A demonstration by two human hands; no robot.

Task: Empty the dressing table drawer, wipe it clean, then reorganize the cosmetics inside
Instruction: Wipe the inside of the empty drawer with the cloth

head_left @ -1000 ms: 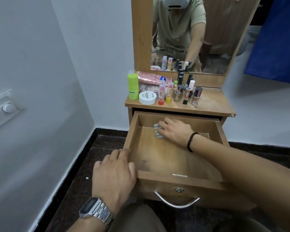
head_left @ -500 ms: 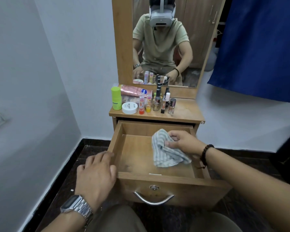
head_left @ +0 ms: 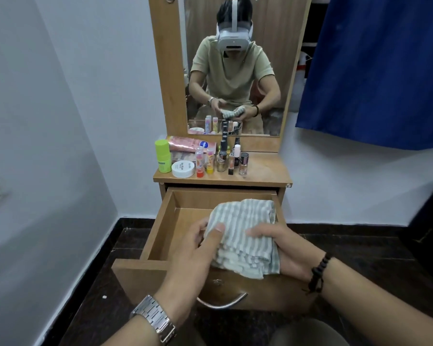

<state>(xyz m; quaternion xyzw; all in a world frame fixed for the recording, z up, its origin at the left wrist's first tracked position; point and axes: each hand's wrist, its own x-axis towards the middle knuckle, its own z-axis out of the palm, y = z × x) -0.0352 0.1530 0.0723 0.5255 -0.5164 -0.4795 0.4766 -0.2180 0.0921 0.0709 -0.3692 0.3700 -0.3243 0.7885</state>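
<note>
Drawer (head_left: 165, 228) is pulled fully out of the dressing table (head_left: 258, 177), nothing visible on the bare wood bottom that I can see; front panel with a metal handle (head_left: 221, 304) faces me. Above it, mirror (head_left: 268, 71) shows the person holding the cloth in both hands. Striped grey-white cloth (head_left: 245, 236) is bunched up and held above the front half of the drawer, not touching the bottom as far as I can tell. I see left hand (head_left: 195, 248) gripping its left edge, thumb on top, fingers curled under the fabric; steel watch (head_left: 155, 318) on that wrist. Right hand (head_left: 283, 248) grips the right side, fingers clenched over the cloth; dark bead bracelet (head_left: 319, 275) on the wrist. Cosmetics sit on the table top, left half, clustered: pink tube (head_left: 185, 143) lying at the back, green bottle (head_left: 163, 156) upright at far left, white round jar (head_left: 183, 168) just beside it, then small upright bottles and sticks (head_left: 223, 161) in a tight group.
</note>
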